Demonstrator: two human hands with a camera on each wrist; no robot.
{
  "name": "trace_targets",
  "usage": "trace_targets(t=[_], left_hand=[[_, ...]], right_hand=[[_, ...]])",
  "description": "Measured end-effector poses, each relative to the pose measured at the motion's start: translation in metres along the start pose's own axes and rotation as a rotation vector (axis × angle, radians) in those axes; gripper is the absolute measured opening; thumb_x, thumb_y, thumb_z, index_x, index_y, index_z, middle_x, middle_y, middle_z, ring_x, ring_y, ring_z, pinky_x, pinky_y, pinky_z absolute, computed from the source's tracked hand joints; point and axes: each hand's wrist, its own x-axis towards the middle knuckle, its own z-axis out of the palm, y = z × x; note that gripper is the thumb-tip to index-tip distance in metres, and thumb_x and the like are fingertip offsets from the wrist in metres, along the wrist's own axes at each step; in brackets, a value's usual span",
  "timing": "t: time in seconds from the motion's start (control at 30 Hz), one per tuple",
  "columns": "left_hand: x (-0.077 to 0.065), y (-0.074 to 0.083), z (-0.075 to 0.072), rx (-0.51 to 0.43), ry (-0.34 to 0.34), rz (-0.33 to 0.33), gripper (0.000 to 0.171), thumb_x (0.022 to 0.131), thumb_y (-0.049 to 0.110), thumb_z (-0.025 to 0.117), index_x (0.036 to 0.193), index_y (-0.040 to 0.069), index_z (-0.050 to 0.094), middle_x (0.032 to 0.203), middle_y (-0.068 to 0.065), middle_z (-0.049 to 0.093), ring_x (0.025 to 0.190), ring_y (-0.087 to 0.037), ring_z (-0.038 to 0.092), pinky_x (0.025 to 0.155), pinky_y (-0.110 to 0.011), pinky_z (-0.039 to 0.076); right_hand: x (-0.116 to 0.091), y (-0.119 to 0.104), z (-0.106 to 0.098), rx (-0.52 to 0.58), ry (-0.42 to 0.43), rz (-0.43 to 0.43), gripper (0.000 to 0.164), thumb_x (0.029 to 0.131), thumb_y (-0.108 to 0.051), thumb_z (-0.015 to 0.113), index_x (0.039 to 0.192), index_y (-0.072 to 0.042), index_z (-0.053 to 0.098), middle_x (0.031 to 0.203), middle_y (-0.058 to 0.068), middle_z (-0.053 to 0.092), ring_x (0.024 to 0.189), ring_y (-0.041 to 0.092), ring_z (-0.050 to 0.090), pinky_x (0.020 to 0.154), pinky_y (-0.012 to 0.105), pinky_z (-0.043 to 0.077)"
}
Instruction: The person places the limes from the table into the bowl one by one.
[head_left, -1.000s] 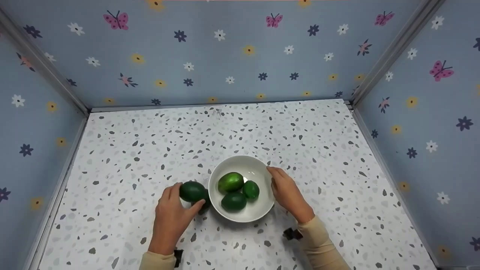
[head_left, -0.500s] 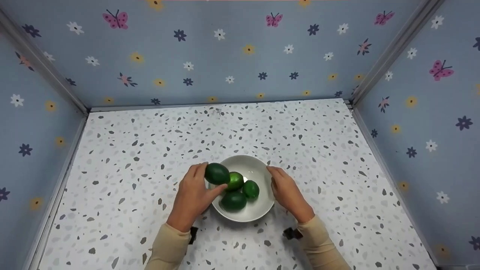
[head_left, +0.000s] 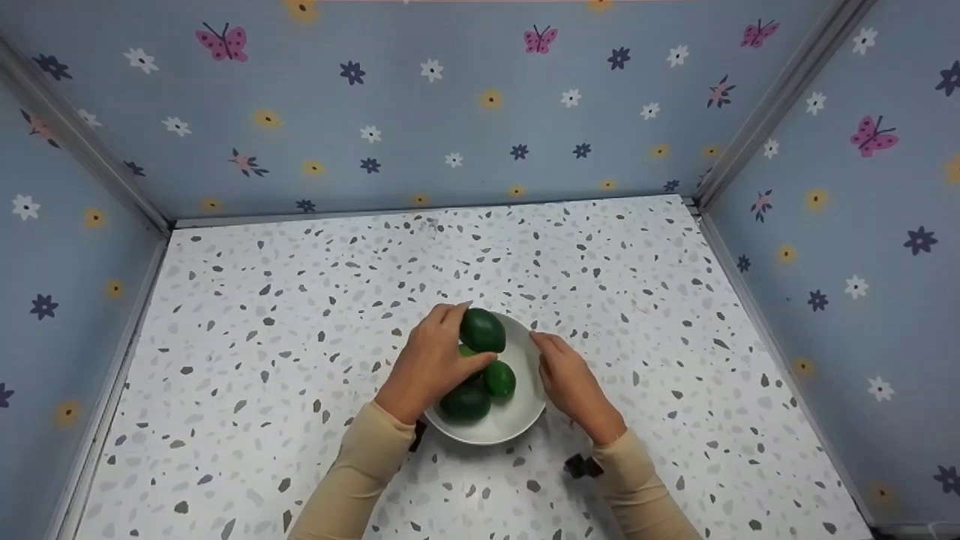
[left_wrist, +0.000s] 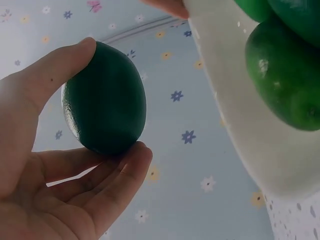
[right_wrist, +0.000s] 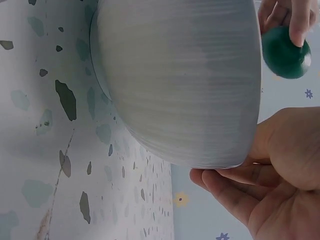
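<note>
My left hand (head_left: 435, 356) holds a smooth dark green oval fruit (head_left: 483, 330) above the far-left part of a white bowl (head_left: 480, 435). In the left wrist view, the thumb lies on one side of this fruit (left_wrist: 106, 100) and the fingertips on the other. Inside the bowl sit a dark green oval fruit (head_left: 465, 403), a smaller green one (head_left: 499, 379) and a glossy lighter green one (left_wrist: 285, 75), mostly hidden by my left hand in the head view. My right hand (head_left: 574, 382) holds the bowl's right rim, its fingertips against the outer wall (right_wrist: 190, 100).
The bowl stands on a white speckled tabletop (head_left: 300, 300). Blue panels with flowers and butterflies rise behind it (head_left: 420, 112) and on both sides. A small black device (head_left: 583, 466) sits by the right wrist.
My left hand has carried the dark green fruit rightward and away from me, from beside the bowl to over it. My right hand has stayed at the rim.
</note>
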Motion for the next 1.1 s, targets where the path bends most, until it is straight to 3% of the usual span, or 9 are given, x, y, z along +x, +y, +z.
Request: trace_targets(t=[0.27, 0.43, 0.63, 0.8, 1.1], left_hand=[[0.017, -0.002, 0.018, 0.032, -0.195, -0.011, 0.070, 0.079, 0.040, 0.085, 0.126, -0.006, 0.059, 0.112, -0.018, 0.060, 0.094, -0.030, 0.063, 0.082, -0.044, 0.054], [0.025, -0.003, 0.027, 0.120, -0.316, -0.008, 0.064, 0.078, 0.037, 0.087, 0.118, -0.006, 0.062, 0.105, -0.015, 0.060, 0.091, -0.028, 0.062, 0.082, -0.042, 0.053], [0.028, -0.004, 0.035, 0.269, -0.343, 0.035, 0.051, 0.074, 0.038, 0.087, 0.101, 0.001, 0.066, 0.098, -0.011, 0.063, 0.089, -0.026, 0.062, 0.082, -0.041, 0.051], [0.030, -0.004, 0.040, 0.324, -0.372, 0.044, 0.049, 0.075, 0.040, 0.087, 0.099, 0.002, 0.067, 0.098, -0.010, 0.062, 0.086, -0.025, 0.062, 0.080, -0.040, 0.051], [0.030, -0.001, 0.036, 0.238, -0.402, 0.040, 0.042, 0.080, 0.029, 0.085, 0.098, -0.001, 0.061, 0.092, -0.011, 0.058, 0.084, -0.025, 0.059, 0.076, -0.040, 0.051]], right_hand=[[0.001, 0.001, -0.002, 0.000, 0.004, 0.005, 0.038, 0.094, 0.009, 0.058, 0.132, 0.007, 0.058, 0.120, 0.020, 0.063, 0.112, 0.033, 0.063, 0.092, 0.039, 0.053], [0.000, 0.000, -0.001, 0.020, -0.018, 0.027, 0.038, 0.095, 0.009, 0.057, 0.133, 0.007, 0.057, 0.122, 0.019, 0.062, 0.114, 0.033, 0.062, 0.095, 0.039, 0.051], [0.000, 0.000, 0.000, 0.021, 0.000, 0.006, 0.039, 0.094, 0.009, 0.058, 0.133, 0.007, 0.057, 0.122, 0.020, 0.063, 0.113, 0.033, 0.063, 0.094, 0.038, 0.052], [0.000, 0.001, 0.001, 0.017, 0.016, -0.008, 0.039, 0.093, 0.009, 0.059, 0.132, 0.007, 0.058, 0.122, 0.019, 0.063, 0.113, 0.033, 0.063, 0.094, 0.038, 0.052], [-0.001, 0.002, 0.001, -0.020, 0.042, -0.049, 0.036, 0.094, 0.009, 0.060, 0.130, 0.007, 0.059, 0.117, 0.018, 0.063, 0.110, 0.031, 0.064, 0.092, 0.037, 0.053]])
